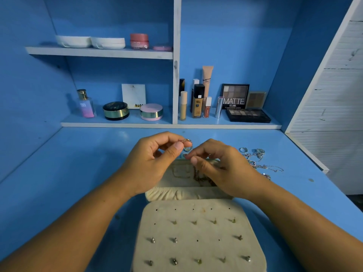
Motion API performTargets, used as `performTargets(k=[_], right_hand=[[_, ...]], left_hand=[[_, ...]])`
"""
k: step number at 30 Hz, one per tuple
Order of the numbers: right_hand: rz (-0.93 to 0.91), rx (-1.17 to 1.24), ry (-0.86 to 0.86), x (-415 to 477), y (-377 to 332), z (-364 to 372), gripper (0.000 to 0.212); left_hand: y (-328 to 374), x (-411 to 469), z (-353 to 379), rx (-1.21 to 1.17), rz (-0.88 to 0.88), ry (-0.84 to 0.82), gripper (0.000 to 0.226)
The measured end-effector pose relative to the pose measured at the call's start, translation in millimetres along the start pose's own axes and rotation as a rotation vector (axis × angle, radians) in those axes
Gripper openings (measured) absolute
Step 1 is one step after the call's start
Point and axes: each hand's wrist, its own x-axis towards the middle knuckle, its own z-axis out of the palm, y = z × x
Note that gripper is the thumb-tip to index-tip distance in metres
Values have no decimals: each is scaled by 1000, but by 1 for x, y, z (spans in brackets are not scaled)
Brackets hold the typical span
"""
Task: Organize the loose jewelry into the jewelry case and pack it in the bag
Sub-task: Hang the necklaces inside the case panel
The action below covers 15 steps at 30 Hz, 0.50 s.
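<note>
- Head view, looking down on an open jewelry case (198, 232) lying flat on a blue desk (78, 173), framed by both forearms.
- Left hand (151, 161) raised over the far half of the case, pinching a small ring (187, 141) between thumb and forefinger; a second loop just below it, too small to tell whether separate.
- Right hand (222, 169) close beside, fingers curled, thumb and fingertip brought together just under the ring; cannot tell whether grasping anything or only reaching to take the piece.
- Held up between both hands, probably to sort or turn the piece before seating it in the case.
- Near panel of the case turned toward the body, dotted with holes and set with earrings (174, 240) in rows, several holes unfilled.
- Far half fitted with a gathered pocket (176, 193); thin chains (200, 177) draped across the lining, partly hidden behind the right hand.
- Loose jewelry (255, 160) heaped on the desk just right of the right hand: rings and tangled silver chains, within easy reach for picking one at a time.
- Well short of done, judging by that pile; no bag in sight.
- Behind, shelves (117, 124) stocked with cosmetics: a perfume bottle (86, 107), compacts, an eyeshadow palette (234, 97).
- Likely risks: dropping the ring from so light a pinch, snagging chains on lifting.
</note>
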Motion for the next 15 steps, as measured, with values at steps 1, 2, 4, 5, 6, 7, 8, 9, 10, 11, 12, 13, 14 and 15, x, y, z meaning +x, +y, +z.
performTargets(k=[1,2,4,5,6,7,8,9,10,11,12,13,14,15], right_hand=[[3,46,15,0,-1,1,9],[25,102,25,0,-1,1,7],[101,250,40,1,-4,-1,10],[129,332,51,1,-5,-2,12],[148,425,66,1,-6,-4,13],[160,520,80,2,-7,-5,15],[172,607,87,3,-7,-6,17],[185,680,89,3,-8,-8,18],[199,739,90,3,-8,-9,17],[210,781,90,4,-8,-10,14],[222,810,91,4,-7,-11,12],[228,825,93,4,-7,-12,12],[234,832,87,4,-6,-13,13],[240,834,69,4,-6,-12,16]], left_hand=[[0,0,-1,9,8,6,22],[0,0,-1,14,8,12,24],[0,1,-2,23,-1,30,24],[-1,1,-1,23,-10,44,22],[-1,2,-2,20,-23,61,16],[-2,2,-1,13,-35,83,13],[-2,2,-2,7,-47,101,13],[-2,2,-2,2,-52,115,15],[-2,2,-2,0,-55,124,17],[-2,2,-2,0,-55,129,17],[-1,2,-2,-4,-53,132,16],[-1,2,-3,-8,-48,132,15],[-1,1,-2,-12,-47,130,15],[-1,1,-1,-11,-44,126,15]])
